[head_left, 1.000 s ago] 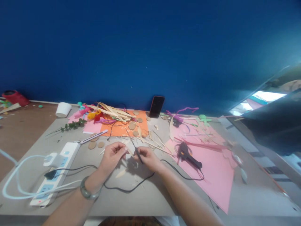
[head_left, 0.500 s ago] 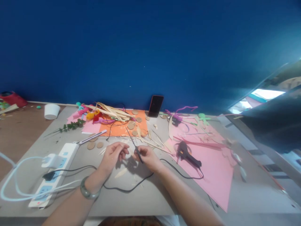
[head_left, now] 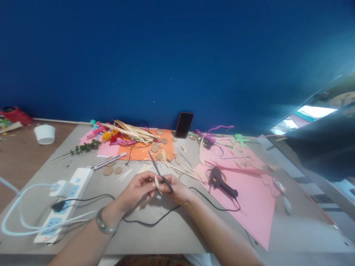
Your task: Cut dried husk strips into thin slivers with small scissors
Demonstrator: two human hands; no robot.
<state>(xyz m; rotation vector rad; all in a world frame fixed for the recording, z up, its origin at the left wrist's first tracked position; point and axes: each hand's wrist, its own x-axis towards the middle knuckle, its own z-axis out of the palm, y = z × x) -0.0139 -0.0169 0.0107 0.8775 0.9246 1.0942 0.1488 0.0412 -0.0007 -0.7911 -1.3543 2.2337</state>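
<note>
My left hand (head_left: 138,191) and my right hand (head_left: 175,190) meet over the grey table (head_left: 180,229), fingers pinched together. The left hand pinches a small pale straw piece (head_left: 156,183). My right hand grips black scissors (head_left: 159,172), whose blades point up and away toward the orange paper (head_left: 141,150). A green bangle (head_left: 103,225) sits on my left wrist. A black cord (head_left: 151,221) runs under both hands.
A black glue gun (head_left: 222,181) lies on pink paper (head_left: 246,199) to the right. A white power strip (head_left: 68,199) with cables is at the left. Straw strips (head_left: 133,131), cardboard discs, pipe cleaners, a phone (head_left: 185,125) and a white cup (head_left: 44,133) stand farther back.
Both hands have drawn closer together and slightly toward me. The straw piece is now lifted between them. The white cup at the back left has rolled further left.
</note>
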